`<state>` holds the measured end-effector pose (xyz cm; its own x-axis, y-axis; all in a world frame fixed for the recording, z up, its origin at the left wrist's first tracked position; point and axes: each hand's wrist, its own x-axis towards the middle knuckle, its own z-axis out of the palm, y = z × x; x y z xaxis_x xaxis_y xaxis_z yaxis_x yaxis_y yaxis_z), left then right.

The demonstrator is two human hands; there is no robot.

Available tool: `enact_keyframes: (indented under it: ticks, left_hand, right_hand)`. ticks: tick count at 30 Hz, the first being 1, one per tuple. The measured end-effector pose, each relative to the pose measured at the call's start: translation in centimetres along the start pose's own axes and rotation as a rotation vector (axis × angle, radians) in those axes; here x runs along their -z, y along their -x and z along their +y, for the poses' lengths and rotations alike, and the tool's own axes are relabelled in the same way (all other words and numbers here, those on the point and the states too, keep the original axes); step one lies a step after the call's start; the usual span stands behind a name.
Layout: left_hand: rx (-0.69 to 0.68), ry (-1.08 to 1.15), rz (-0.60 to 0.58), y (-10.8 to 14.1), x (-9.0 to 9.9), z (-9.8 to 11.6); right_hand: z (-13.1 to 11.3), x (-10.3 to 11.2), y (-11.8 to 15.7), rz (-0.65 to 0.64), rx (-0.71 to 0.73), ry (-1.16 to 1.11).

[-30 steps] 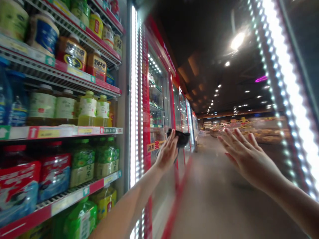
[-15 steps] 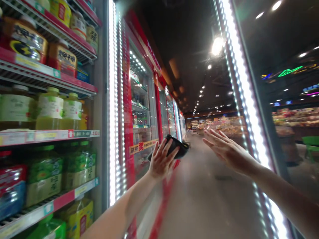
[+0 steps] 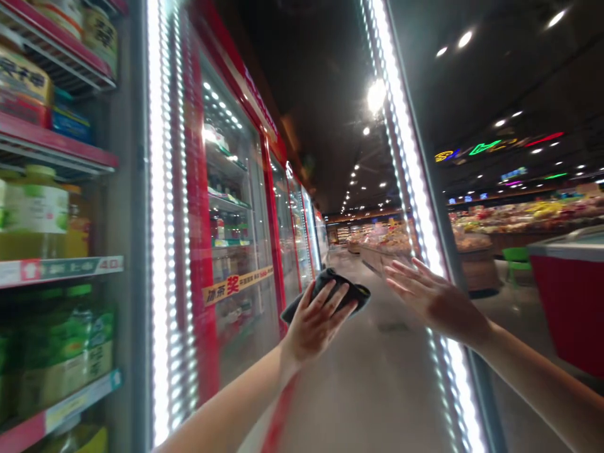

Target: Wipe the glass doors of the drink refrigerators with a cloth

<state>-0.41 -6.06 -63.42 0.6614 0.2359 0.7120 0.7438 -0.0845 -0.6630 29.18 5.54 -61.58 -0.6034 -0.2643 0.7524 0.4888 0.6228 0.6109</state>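
Just below centre, at about 5 o'clock, a dark cloth [image 3: 360, 297] lies bunched beneath the left hand [image 3: 314, 327]. That grip has its fingers spread over the fabric, apparently pressing instead of clamping, so a loose fold could slip out or bare fingertips smear clear glass. At 4 o'clock the right hand [image 3: 434, 302] is flat and empty, its grip open beside the right LED strip [image 3: 408, 145]; I can't tell whether it touches anything. Uneven pushing might swing an unlatched door, and a wide reach could knock the strip.
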Motion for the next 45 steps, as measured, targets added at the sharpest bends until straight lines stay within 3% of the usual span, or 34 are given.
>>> enact_keyframes:
  ticks: [2, 5, 7, 9, 12, 14, 16, 19, 22, 24, 27, 30, 33, 36, 38, 41, 43, 45]
  left_hand:
    - [0.022, 0.028, 0.012, -2.0, -0.1, -1.2]
    - [0.278, 0.058, 0.113, -7.8, -1.2, -2.2]
    - [0.423, 0.064, 0.181, -10.6, -2.2, -1.4]
    - [0.391, 0.08, 0.182, -11.1, -3.1, 0.5]
    - [0.114, 0.119, 0.068, -9.2, -3.7, 3.1]
    - [-0.002, 0.119, 0.011, -8.8, -3.8, 3.4]
    - [0.027, 0.099, 0.014, -10.5, -4.0, 2.6]
    - [0.221, 0.068, 0.095, -15.6, -4.8, 1.4]
    - [0.312, 0.075, 0.174, -19.0, -5.7, 2.3]
    - [0.273, 0.076, 0.187, -18.5, -6.1, 4.0]
    - [0.157, 0.022, 0.145, -16.0, -6.3, 5.8]
    - [0.105, -0.031, 0.13, -15.8, -6.2, 5.5]
    - [0.244, -0.061, 0.208, -18.9, -6.4, 4.6]
    - [0.368, -0.074, 0.271, -20.3, -6.9, 5.8]
    - [0.351, -0.071, 0.271, -18.4, -7.3, 7.9]
    - [0.194, -0.052, 0.212, -12.7, -7.5, 11.1]
    - [0.046, -0.035, 0.175, -9.5, -7.3, 11.8]
    - [-0.062, -0.015, 0.148, -8.8, -6.9, 10.8]
  right_hand:
    - [0.9, 0.2, 0.7, -0.014, 0.001, 0.026]
    - [2.1, 0.4, 1.3, -0.05, -0.028, 0.059]
    - [2.6, 0.7, 1.6, -0.072, -0.052, 0.088]
    - [2.9, 1.0, 2.1, -0.082, -0.075, 0.117]
    - [3.4, 1.6, 2.8, -0.082, -0.111, 0.137]
    - [3.8, 2.1, 3.2, -0.082, -0.133, 0.141]
    - [4.3, 2.4, 3.4, -0.075, -0.151, 0.146]
    - [4.9, 2.7, 3.7, -0.068, -0.163, 0.152]
    - [5.1, 3.0, 4.0, -0.045, -0.204, 0.151]
    - [5.1, 3.3, 4.0, -0.007, -0.242, 0.144]
    - [5.4, 3.9, 3.4, 0.05, -0.266, 0.131]
    - [5.8, 4.4, 2.2, 0.062, -0.276, 0.122]
    - [6.3, 4.9, 1.0, 0.089, -0.305, 0.118]
    - [6.5, 5.4, 0.9, 0.129, -0.321, 0.118]
    - [6.2, 5.7, 1.4, 0.142, -0.318, 0.115]
    - [5.6, 6.0, 2.3, 0.124, -0.311, 0.102]
    - [5.3, 6.0, 2.8, 0.089, -0.318, 0.095]
    - [5.2, 6.0, 2.9, 0.062, -0.333, 0.09]
